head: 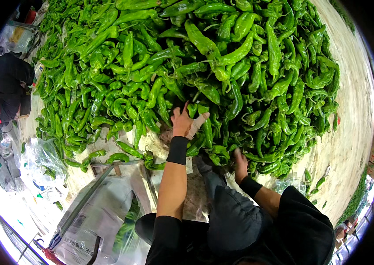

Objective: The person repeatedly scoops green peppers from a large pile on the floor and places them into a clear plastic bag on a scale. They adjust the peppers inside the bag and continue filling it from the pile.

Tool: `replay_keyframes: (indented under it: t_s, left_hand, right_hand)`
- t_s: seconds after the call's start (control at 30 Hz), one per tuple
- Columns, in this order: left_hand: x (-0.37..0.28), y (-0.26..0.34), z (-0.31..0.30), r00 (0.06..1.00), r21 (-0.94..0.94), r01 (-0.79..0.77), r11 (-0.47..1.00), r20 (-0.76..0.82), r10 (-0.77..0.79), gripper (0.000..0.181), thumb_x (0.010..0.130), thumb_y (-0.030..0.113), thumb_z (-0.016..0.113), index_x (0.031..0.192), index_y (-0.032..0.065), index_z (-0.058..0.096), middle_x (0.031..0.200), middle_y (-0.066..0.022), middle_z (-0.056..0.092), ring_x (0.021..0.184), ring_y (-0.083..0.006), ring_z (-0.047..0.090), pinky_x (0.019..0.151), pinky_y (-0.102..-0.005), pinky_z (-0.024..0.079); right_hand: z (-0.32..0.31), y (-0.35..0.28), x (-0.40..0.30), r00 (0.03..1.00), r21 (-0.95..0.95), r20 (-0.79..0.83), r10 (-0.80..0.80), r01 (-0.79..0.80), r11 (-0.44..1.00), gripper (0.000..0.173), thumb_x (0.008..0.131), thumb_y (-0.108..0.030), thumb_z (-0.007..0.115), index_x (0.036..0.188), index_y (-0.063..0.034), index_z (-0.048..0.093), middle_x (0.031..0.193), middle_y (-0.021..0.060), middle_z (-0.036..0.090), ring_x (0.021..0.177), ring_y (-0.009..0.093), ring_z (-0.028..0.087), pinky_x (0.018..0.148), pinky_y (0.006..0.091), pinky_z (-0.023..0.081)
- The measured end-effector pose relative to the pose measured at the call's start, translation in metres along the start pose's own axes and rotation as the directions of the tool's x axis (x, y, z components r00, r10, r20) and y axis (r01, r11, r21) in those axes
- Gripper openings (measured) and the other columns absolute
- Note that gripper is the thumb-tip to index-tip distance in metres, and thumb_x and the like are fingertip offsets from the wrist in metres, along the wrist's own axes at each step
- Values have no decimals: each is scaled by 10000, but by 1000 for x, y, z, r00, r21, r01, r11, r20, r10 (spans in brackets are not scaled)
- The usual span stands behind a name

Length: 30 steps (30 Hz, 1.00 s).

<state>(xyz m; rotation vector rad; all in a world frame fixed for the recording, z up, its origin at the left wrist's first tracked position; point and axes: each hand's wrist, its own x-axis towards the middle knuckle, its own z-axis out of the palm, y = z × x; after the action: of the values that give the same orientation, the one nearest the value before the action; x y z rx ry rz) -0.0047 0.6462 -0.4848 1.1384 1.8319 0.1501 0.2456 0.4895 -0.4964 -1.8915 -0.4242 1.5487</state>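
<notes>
A large heap of long green peppers (206,66) fills the upper middle of the head view. My left hand (187,122), with a black band at the wrist and a tan wrap on the thumb, reaches into the heap's near edge with fingers spread among the peppers. To its right and lower, my right hand (241,163), also black-banded at the wrist, touches the heap's lower edge; its fingertips are blurred and partly hidden. Whether it grips a pepper cannot be told. Between the hands lie several peppers, among them a crumpled green pepper (219,155).
A clear plastic bag (91,205) with printing, green contents showing, hangs by a metal bar (84,198) at lower left. Another clear bag (43,159) lies left. A person in dark trousers (11,73) is at far left. Loose peppers (319,182) lie at right.
</notes>
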Motion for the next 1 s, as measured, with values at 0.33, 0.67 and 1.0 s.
replay_keyframes:
  t_s: [0.33, 0.67, 1.0]
  left_hand:
    - [44, -68, 46, 934, -33, -194, 980, 298, 195, 851, 806, 761, 542, 1306, 77, 622, 1403, -140, 557, 1398, -316, 375, 1209, -489, 59]
    - [16, -34, 19, 860, -215, -110, 970, 470, 201, 904, 790, 602, 709, 1455, 52, 440, 1480, -150, 451, 1345, -233, 454, 1105, -384, 359]
    - [-15, -57, 22, 867, -874, 178, 453, 357, 347, 872, 743, 400, 854, 1436, 63, 445, 1362, -85, 540, 1276, -189, 486, 1049, -322, 382]
  right_hand:
    - [8, 8, 0, 841, -698, 451, -299, 541, 468, 831, 693, -420, 798, 1287, 70, 487, 1127, 230, 561, 1035, 393, 567, 887, 466, 469]
    - [42, -10, 2, 944, 570, 297, 140, -294, 767, 551, 929, -429, 616, 1355, -97, 503, 1326, 111, 578, 1187, 300, 568, 1010, 524, 439]
    - [51, -99, -16, 794, 204, 393, 464, -568, 798, 545, 921, -486, 614, 1321, -119, 563, 1276, 57, 619, 1165, 252, 578, 992, 487, 449]
